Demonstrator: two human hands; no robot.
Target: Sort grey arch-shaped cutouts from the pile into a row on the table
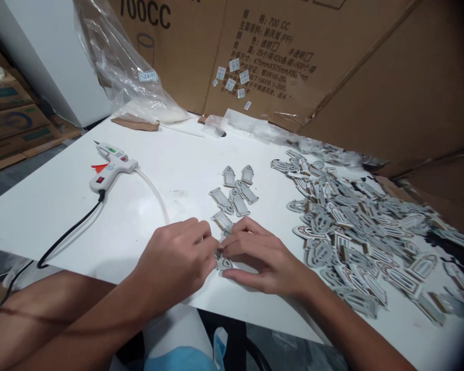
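My left hand [181,252] is closed over the white table [139,242] near its front edge, fingers curled at a small grey piece [223,263]. My right hand [261,255] touches the same piece from the right with its fingertips, thumb below it. Both hands partly cover the piece. Just beyond them lie several flat grey window-shaped pieces [239,202], one [222,221] close to my right fingers. A large heap of similar pieces [355,226] spreads over the right side of the table.
A white glue gun [110,167] lies at the left, its black cord [71,232] running off the near edge. Clear plastic bags [139,82] stand at the back left. Behind the table rises a cardboard box [193,46] with small stickers [244,77].
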